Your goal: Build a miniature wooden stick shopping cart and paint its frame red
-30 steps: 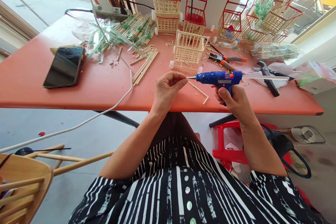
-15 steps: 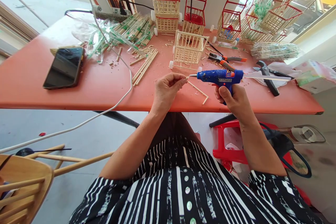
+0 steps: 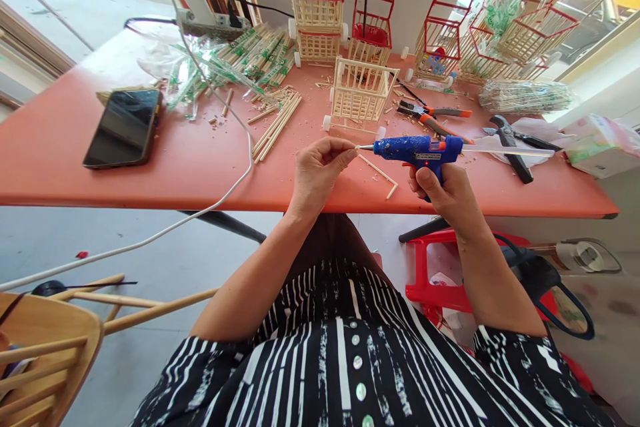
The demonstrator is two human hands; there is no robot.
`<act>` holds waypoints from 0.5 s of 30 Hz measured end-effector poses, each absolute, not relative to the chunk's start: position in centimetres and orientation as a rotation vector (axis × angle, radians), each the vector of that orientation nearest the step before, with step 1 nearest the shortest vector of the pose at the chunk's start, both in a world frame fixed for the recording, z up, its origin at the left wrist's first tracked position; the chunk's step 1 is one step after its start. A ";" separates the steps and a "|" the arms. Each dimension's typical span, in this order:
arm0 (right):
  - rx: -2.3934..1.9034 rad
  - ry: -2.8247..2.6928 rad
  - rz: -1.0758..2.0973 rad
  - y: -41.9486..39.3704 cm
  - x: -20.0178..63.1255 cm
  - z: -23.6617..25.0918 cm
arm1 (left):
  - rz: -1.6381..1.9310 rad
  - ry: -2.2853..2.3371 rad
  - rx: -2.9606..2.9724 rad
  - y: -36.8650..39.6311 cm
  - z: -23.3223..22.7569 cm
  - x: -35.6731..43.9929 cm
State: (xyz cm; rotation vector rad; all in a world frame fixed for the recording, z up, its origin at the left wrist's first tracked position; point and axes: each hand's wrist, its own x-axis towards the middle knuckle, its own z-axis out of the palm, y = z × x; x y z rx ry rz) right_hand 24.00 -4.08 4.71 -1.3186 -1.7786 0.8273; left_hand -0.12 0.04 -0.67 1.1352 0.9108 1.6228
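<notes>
Just below the middle of the frame, right hand point(image 3: 447, 195) wrapped fully around the handle of a blue glue gun point(image 3: 417, 149), grip closed, one finger up by the trigger, nozzle levelled leftward so the tip meets what the other hand offers. Left hand point(image 3: 317, 170) pinched shut, thumb against fingertips, on a thin wooden stick point(image 3: 356, 147); only its end shows, seemingly touching the nozzle, though too small to say for sure. Both held over the near edge of the red tabletop point(image 3: 50, 160), presumably to keep drips off the lap. Lying just beyond on the tabletop, an L-shaped stick piece point(image 3: 381, 175) and a small stick cart point(image 3: 361, 93) within easy reach. At the left, a dark phone point(image 3: 123, 127), well apart from the glue; at the upper right, orange-handled pliers point(image 3: 433, 113).
</notes>
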 end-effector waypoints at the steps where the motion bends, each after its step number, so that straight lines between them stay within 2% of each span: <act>1: -1.318 -1.782 0.825 -4.1 24.0 4.6 | 1.623 0.912 1.131 0.1 -0.7 -0.1; 15: -1.340 -1.727 0.813 -4.1 23.9 4.6 | 1.651 0.881 1.188 0.1 -1.0 -0.2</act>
